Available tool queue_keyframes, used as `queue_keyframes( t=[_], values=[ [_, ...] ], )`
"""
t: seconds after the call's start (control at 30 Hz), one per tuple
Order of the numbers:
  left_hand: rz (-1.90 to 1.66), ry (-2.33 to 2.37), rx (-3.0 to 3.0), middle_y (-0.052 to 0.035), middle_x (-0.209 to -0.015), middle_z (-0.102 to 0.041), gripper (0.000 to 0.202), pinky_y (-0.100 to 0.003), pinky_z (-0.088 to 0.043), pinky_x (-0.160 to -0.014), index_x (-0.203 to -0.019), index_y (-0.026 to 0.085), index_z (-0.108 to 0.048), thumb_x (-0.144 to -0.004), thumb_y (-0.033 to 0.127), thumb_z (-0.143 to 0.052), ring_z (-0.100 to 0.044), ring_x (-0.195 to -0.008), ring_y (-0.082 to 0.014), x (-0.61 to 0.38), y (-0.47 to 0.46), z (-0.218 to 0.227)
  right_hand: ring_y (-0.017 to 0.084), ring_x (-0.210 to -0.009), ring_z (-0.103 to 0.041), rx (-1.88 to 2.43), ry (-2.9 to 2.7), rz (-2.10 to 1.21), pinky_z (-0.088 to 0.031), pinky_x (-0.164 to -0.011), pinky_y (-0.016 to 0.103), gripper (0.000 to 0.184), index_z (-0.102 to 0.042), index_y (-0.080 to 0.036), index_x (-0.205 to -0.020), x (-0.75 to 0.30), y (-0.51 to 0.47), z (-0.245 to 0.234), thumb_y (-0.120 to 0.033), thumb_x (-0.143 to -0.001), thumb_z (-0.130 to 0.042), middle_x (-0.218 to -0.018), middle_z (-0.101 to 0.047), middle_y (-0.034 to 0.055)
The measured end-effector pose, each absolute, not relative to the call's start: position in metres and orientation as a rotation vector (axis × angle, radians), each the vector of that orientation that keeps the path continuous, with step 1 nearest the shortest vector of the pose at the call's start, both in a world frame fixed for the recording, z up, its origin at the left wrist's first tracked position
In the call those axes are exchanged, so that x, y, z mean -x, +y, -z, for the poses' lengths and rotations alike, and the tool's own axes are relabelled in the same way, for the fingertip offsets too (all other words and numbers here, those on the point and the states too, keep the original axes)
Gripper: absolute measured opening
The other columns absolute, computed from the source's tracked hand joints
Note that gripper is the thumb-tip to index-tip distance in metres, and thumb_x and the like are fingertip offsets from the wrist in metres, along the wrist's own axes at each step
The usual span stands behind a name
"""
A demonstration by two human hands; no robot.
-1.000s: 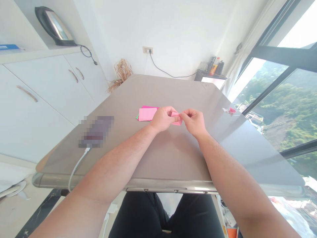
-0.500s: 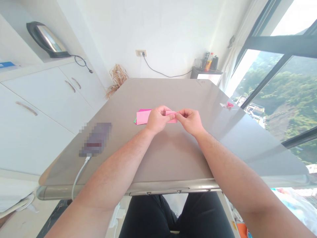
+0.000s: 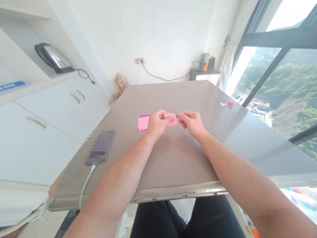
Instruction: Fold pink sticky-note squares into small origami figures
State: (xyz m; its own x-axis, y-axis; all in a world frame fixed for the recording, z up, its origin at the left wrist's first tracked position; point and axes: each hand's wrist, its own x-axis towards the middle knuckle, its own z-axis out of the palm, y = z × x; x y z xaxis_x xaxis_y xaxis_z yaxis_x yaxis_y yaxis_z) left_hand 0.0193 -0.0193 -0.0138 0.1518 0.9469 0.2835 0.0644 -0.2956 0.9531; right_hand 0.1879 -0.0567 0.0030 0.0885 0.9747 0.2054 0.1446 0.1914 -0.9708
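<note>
A light pink paper strip (image 3: 143, 123) lies over darker pink paper (image 3: 144, 116) and a bit of green paper (image 3: 137, 127) on the grey table. My left hand (image 3: 157, 125) is closed on the strip, its thumb pressing down a part folded back from the right end. At that rounded fold my right hand (image 3: 192, 123) has its fingers pinched together, the tips touching the paper's right edge. My left hand covers the strip's middle.
Left on the table (image 3: 170, 165) rests a blurred-out dark device (image 3: 100, 147) with a white cable (image 3: 85, 180). Pink and clear scraps (image 3: 229, 103) lie near the right edge. A kettle (image 3: 55, 59) stands on the left shelf, and bottles (image 3: 206, 62) on a small cabinet behind.
The pink strip's right end now shows a rounded fold. My right fingertips have shifted slightly right, away from my left thumb. The whole view has tilted a little.
</note>
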Motion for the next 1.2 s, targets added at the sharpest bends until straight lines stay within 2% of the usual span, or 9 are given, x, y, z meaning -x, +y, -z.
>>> queue_keyframes(
  t=[0.1,0.23,0.43,0.57,0.67,0.87,1.03,1.2],
  values=[
    [-1.279,1.012,-1.547,-0.0031,-0.084,-0.073,0.034,-0.032,-0.054,-0.072,-0.086,0.02,-0.066,-0.069,0.045,-0.082,-0.069,-0.079,-0.0181,-0.0188,-0.0186,0.0137,0.012,-0.053,-0.043,1.219,-1.323,-0.916,-0.036,-0.052,0.027,0.017,-0.067,-0.02,-0.068,-0.188,-0.0574,-0.0028,-0.036,-0.072,-0.066,-0.054,-0.052,-0.0033],
    [-1.264,0.964,-1.553,-0.0041,-0.085,-0.074,0.036,-0.033,-0.055,-0.073,-0.086,0.02,-0.065,-0.069,0.046,-0.083,-0.07,-0.081,-0.0192,-0.0204,-0.0182,0.0158,0.01,-0.052,-0.04,1.272,-1.366,-0.871,-0.032,-0.05,0.026,0.021,-0.064,-0.02,-0.065,-0.1853,-0.0568,-0.0004,-0.039,-0.071,-0.068,-0.055,-0.051,-0.0037],
    [-1.266,0.961,-1.573,-0.0033,-0.083,-0.073,0.036,-0.031,-0.053,-0.071,-0.085,0.02,-0.066,-0.069,0.046,-0.084,-0.068,-0.077,-0.0174,-0.0201,-0.0177,0.0185,0.01,-0.054,-0.039,1.224,-1.385,-0.839,-0.031,-0.05,0.026,0.018,-0.062,-0.019,-0.063,-0.1861,-0.054,0.0026,-0.035,-0.072,-0.066,-0.06,-0.052,-0.0027],
    [-1.163,0.939,-1.645,-0.0042,-0.085,-0.073,0.03,-0.03,-0.051,-0.072,-0.086,0.019,-0.069,-0.074,0.044,-0.08,-0.066,-0.079,-0.0167,-0.0185,-0.0196,0.016,0.01,-0.055,-0.04,1.268,-1.489,-0.796,-0.031,-0.051,0.026,0.018,-0.064,-0.019,-0.064,-0.191,-0.0524,0.0018,-0.033,-0.074,-0.066,-0.059,-0.052,-0.0023],
    [-1.131,0.941,-1.691,-0.0026,-0.079,-0.071,0.02,-0.03,-0.049,-0.072,-0.081,0.019,-0.07,-0.077,0.038,-0.075,-0.063,-0.075,-0.0151,-0.0183,-0.0201,0.0151,0.01,-0.055,-0.041,1.305,-1.582,-0.792,-0.031,-0.051,0.027,0.018,-0.064,-0.019,-0.063,-0.193,-0.0517,0.0012,-0.032,-0.074,-0.066,-0.059,-0.053,-0.0019],
    [-1.243,0.955,-1.619,0.0013,-0.066,-0.066,0.009,-0.028,-0.046,-0.068,-0.065,0.019,-0.068,-0.07,0.024,-0.074,-0.057,-0.065,-0.012,-0.0215,-0.0204,0.0138,0.008,-0.053,-0.04,1.309,-1.65,-0.804,-0.029,-0.05,0.025,0.019,-0.06,-0.018,-0.062,-0.1916,-0.0551,-0.004,-0.03,-0.074,-0.068,-0.058,-0.052,-0.0026],
    [-1.292,0.991,-1.538,-0.0002,-0.067,-0.068,0.009,-0.029,-0.047,-0.069,-0.065,0.018,-0.07,-0.07,0.024,-0.074,-0.059,-0.066,-0.0126,-0.0219,-0.0192,0.0131,0.01,-0.058,-0.042,1.29,-1.619,-0.83,-0.032,-0.053,0.027,0.019,-0.068,-0.017,-0.07,-0.1924,-0.0542,-0.0029,-0.035,-0.077,-0.069,-0.065,-0.057,-0.0007],
    [-1.306,0.944,-1.52,-0.0006,-0.07,-0.07,0.007,-0.029,-0.049,-0.071,-0.068,0.019,-0.071,-0.072,0.025,-0.074,-0.062,-0.069,-0.0136,-0.0213,-0.0185,0.0138,0.009,-0.056,-0.039,1.297,-1.587,-0.847,-0.03,-0.053,0.027,0.018,-0.066,-0.018,-0.067,-0.192,-0.0551,-0.0033,-0.033,-0.076,-0.069,-0.062,-0.051,-0.0024]
  ],
)
